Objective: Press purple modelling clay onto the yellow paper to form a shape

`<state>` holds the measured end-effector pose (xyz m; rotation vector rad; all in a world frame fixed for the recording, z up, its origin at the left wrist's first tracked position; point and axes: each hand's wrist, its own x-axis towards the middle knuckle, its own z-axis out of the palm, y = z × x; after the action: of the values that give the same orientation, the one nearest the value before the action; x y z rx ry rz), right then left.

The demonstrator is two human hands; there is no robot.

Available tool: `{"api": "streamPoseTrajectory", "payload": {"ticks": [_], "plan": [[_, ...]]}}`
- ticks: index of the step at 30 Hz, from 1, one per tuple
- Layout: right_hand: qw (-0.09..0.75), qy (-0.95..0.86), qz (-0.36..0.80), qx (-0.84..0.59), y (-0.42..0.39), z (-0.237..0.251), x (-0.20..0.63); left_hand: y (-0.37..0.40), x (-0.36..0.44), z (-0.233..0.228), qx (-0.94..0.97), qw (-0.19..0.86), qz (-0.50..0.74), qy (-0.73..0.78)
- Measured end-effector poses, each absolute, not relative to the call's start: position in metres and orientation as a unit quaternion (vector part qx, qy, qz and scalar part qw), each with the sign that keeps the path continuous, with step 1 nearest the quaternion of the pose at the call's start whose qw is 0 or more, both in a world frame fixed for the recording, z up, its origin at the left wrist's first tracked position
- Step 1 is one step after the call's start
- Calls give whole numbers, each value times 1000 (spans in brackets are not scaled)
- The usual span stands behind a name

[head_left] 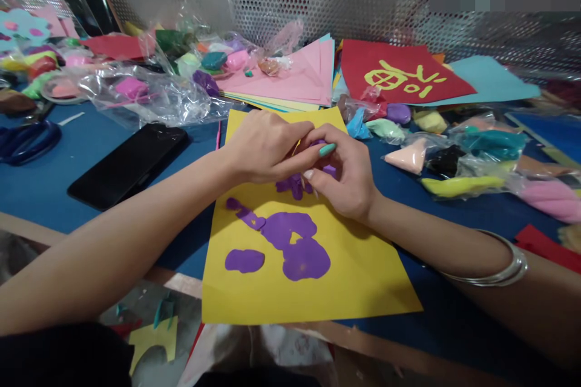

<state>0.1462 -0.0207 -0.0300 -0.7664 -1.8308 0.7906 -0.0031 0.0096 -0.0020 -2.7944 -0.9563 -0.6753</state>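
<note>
My left hand (265, 145) and right hand (345, 178) meet over the upper part of the yellow paper sheet (358, 272), which lies flat on the blue table (40, 184). Both hands are closed in a pinch on the same small lump of purple modelling clay (295, 184), which sits against the sheet just below my fingertips. The left fingers curl down over the lump from above; the right thumb and forefinger grip it from the side. A silver bangle (502, 272) circles my right forearm.

Lower on the sheet, flattened purple clay shapes (290, 245) are pressed onto the paper: one large joined patch, a narrow strip to its upper left, and a separate oval at lower left.

A black phone (129, 163) lies face up on the table, left of the sheet and apart from it. Blue scissors (22, 139) lie at the far left edge. Behind the sheet is a stack of pink paper (290, 75), and right of that a red sheet (399, 69) bearing a yellow clay figure. Bagged clay pieces (458, 184) in several colours lie to the right of my hands.
</note>
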Motion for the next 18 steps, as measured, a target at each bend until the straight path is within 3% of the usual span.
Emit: {"api": "streamPoseTrajectory", "payload": {"ticks": [8,18], "plan": [[430,-847,175,-260,-23,-29,148,9,-4,-2,-930,56,-229,-281],[455,-797,276,-286,-18,-29,151,14,-6,-10,-929,104,-232,-268]]}}
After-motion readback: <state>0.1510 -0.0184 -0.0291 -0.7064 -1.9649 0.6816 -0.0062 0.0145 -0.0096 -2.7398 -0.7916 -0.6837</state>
